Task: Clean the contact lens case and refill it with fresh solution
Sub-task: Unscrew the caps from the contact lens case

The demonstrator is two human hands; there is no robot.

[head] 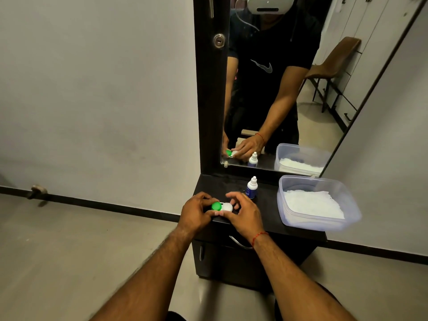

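The dark wooden vanity top (222, 181) under the tall wall mirror (278, 89) is my work surface. At its right end sits the clear plastic tub (319, 224) lined with white tissue. Just left of the tub stands the small white-and-blue solution bottle (251, 187), upright and capped. The small plastic contact lens case (221, 206) lies near the front edge between my hands, a little short of the bottle. My left hand (194, 214) has its fingers curled round the end with the round green cap (216, 206), pinning it down. My right hand (245, 214) has thumb and fingers closed on the round white cap (227, 207) beside it. Both caps look on, so I judge this is the unscrewing step. To do it well, I should hold the left grip firm and low so the body can't spin. Then I twist only the white cap with my fingertips and lift it straight off, case level in case old solution is inside.
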